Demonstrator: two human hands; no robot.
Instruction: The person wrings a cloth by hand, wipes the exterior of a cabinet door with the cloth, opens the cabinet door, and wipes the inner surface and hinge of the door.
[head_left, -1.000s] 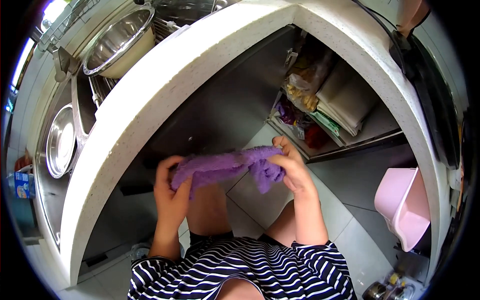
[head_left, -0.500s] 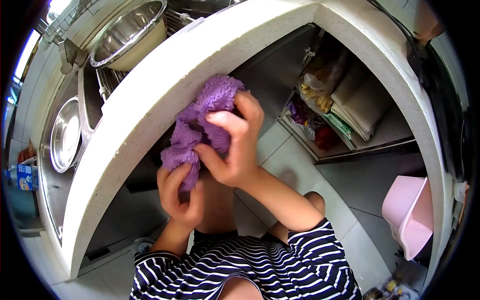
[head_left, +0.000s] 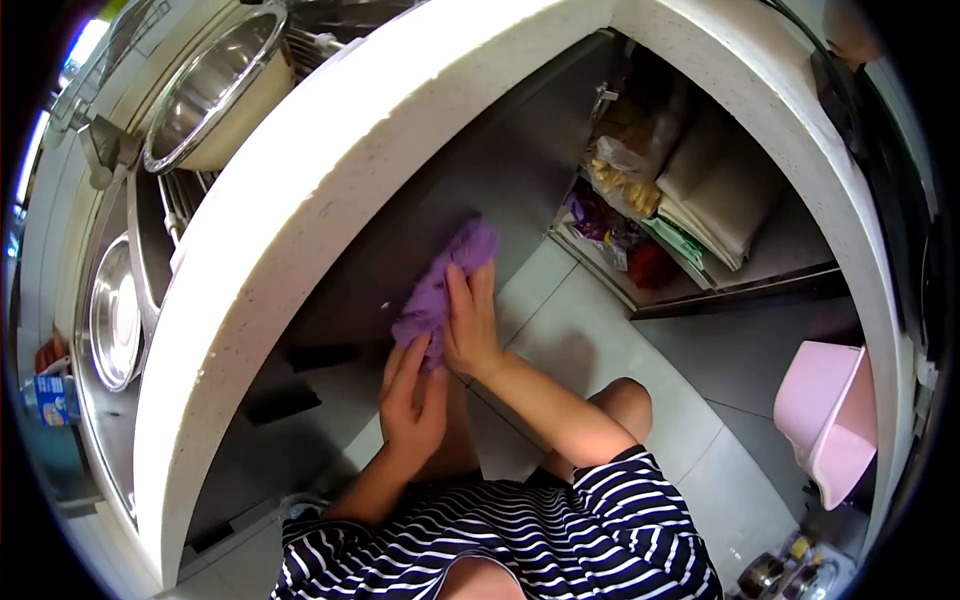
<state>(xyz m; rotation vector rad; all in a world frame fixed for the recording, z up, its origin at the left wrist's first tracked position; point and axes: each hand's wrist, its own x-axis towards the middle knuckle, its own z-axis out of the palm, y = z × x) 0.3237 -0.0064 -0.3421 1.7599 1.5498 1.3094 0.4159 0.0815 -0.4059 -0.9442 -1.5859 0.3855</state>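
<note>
A fluffy purple cloth (head_left: 432, 298), folded into a long bunch, lies against the dark cabinet door (head_left: 400, 230) under the counter. My right hand (head_left: 472, 322) grips its right side, with the fingers pointing up along it. At the cloth's lower end, my left hand (head_left: 412, 405) pinches the edge between fingers and thumb. The fingertips behind the fabric are partly hidden.
A pale stone counter edge (head_left: 270, 230) curves above my hands. To the right, an open cabinet holds bags and folded cloth (head_left: 710, 205). A pink bin (head_left: 825, 415) hangs at the right. A steel bowl (head_left: 215, 90) stands on the sink side.
Both hands have moved down and away from the counter edge with the purple cloth. It was bunched up near the edge and now lies flatter on the door.
</note>
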